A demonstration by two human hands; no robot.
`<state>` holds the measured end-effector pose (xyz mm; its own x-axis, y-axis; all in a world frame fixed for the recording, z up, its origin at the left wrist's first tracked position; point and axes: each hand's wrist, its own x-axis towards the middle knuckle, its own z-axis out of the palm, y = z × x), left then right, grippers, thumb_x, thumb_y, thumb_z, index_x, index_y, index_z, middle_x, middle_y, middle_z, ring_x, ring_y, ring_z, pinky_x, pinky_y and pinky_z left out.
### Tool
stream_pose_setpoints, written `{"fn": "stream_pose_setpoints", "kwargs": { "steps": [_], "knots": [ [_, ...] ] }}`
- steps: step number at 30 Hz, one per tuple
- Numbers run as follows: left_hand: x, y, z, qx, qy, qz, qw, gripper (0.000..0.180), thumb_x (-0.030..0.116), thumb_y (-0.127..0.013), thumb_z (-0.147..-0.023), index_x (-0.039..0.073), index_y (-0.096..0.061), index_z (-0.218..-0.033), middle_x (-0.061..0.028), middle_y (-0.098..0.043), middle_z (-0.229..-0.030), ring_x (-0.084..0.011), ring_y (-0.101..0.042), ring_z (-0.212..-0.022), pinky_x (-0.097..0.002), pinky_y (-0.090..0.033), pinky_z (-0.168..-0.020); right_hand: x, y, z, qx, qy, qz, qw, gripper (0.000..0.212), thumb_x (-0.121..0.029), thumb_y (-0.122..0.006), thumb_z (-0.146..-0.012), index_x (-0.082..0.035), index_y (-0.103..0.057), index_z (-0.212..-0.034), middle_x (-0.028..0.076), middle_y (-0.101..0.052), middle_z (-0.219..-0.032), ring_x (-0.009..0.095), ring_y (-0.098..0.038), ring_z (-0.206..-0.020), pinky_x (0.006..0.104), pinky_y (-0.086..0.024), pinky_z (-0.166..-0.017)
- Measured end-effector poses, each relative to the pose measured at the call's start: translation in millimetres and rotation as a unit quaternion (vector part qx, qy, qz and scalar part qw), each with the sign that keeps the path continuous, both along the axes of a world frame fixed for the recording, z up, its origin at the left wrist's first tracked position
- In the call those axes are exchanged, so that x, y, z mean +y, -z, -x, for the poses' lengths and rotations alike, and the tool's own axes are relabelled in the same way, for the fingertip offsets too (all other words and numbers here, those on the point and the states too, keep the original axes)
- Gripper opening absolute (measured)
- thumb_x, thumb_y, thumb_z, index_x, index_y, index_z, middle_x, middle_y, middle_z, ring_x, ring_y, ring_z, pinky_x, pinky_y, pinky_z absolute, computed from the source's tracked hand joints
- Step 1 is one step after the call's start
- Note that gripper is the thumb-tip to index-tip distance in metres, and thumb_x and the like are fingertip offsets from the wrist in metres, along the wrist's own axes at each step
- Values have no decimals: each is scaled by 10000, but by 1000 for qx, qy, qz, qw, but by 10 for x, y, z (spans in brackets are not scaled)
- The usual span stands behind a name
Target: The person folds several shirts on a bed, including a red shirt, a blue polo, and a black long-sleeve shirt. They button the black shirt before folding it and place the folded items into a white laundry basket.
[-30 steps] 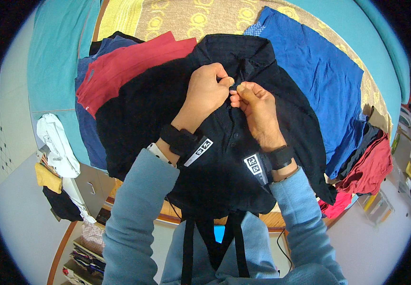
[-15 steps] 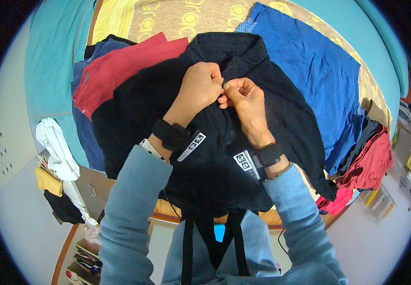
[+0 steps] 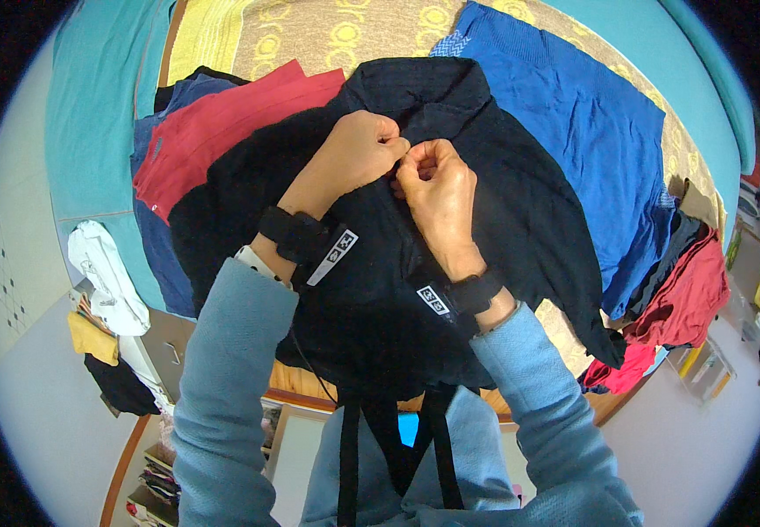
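Room above collar (image 3: 419, 81), left hand (image 3: 358, 154) and right hand (image 3: 441, 189) blocking middle of black shirt (image 3: 380, 290)

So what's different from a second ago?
The left hand and right hand have shifted slightly leftward over the black shirt, forearms following. Nothing was visibly grabbed or released: both stay pinched at its front, below the collar. The left-side red garment and bright blue garment lie as before.
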<state>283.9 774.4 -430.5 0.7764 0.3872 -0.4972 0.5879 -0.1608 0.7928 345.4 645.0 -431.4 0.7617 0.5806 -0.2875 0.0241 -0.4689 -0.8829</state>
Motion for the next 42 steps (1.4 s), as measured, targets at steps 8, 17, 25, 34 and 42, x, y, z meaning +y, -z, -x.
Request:
{"fn": "stream_pose_setpoints", "kwargs": {
  "steps": [8,17,25,34,42],
  "knots": [
    [-74,-52,73,-21,-88,65,994,222,163,-616,-888,8,-608,-729,-10,-598,-650,-72,-557,-592,-233,-449,-565,-56,-24,23,52,30,-48,997,85,-40,-651,-805,20,-594,-783,126,-658,-689,186,-670,-620,289,-517,-577],
    [-143,-12,75,-54,-74,-20,996,200,157,-637,-868,14,-620,-731,-10,-615,-651,-71,-555,-592,-235,-444,-557,-30,-101,-67,75,-3,-13,997,125,-52,-612,-840,39,-591,-758,115,-660,-648,184,-671,-584,285,-523,-554],
    [-232,-115,76,-87,-33,-124,988,210,173,-641,-849,-14,-616,-755,-88,-603,-628,-115,-549,-559,-273,-427,-542,-19,-189,-232,127,-69,30,989,93,-19,-594,-802,47,-581,-737,154,-641,-620,241,-673,-554,317,-526,-517],
    [-185,-171,39,-26,-34,-108,993,152,103,-624,-706,-19,-546,-660,-102,-507,-574,-131,-481,-547,-304,-391,-527,-99,-99,-11,-197,-118,-9,973,139,-38,-643,-766,-3,-509,-772,201,-576,-745,396,-603,-670,437,-499,-580],
    [-97,-154,23,-20,-24,-30,999,187,104,-632,-708,-18,-507,-643,-88,-461,-554,-114,-486,-551,-273,-391,-528,-104,-59,21,-213,-92,-37,972,130,-17,-635,-764,-15,-508,-791,183,-567,-746,386,-594,-651,424,-489,-560]
  ]
}}
